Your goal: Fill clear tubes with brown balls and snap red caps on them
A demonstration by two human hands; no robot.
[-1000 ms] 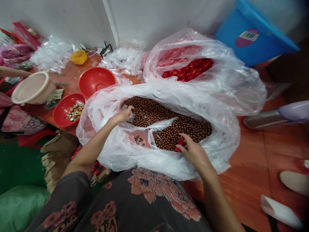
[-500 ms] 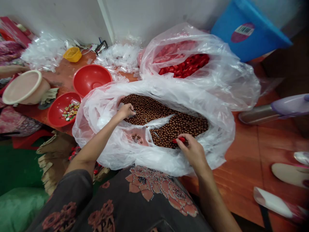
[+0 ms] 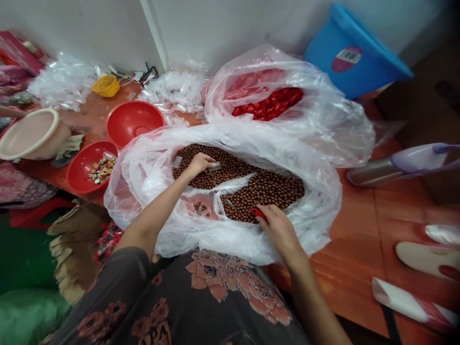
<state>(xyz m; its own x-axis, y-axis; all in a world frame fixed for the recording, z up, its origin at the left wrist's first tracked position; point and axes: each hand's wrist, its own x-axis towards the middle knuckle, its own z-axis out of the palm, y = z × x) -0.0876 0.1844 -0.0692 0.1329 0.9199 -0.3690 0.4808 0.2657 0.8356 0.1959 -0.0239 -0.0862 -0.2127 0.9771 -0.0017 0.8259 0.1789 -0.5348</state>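
Small brown balls (image 3: 230, 165) fill a large white plastic bag (image 3: 143, 177) in front of me, parted by a fold of plastic. Over the left heap, my left hand (image 3: 200, 164) is closed on a small clear plastic container (image 3: 214, 166). Another clear piece (image 3: 177, 161) lies at the left edge of the balls. My right hand (image 3: 276, 221), over the near edge of the right heap, pinches a red plastic piece (image 3: 259, 213); its exact kind is partly hidden by the fingers. A few loose balls (image 3: 201, 208) sit apart on the plastic near the front.
Behind stands a clear bag of red plastic pieces (image 3: 269, 104), beside a blue bucket (image 3: 352, 52). At left are two red bowls (image 3: 122, 120), one holding small wrapped pieces, a cream basin (image 3: 53, 136) and clear plastic heaps (image 3: 179, 88). A steel-and-purple flask (image 3: 373, 172) lies right.
My left hand has moved right over the balls, and the clear container now shows in its fingers. The red piece in my right hand has turned and shifted slightly left. The view has shifted a little.
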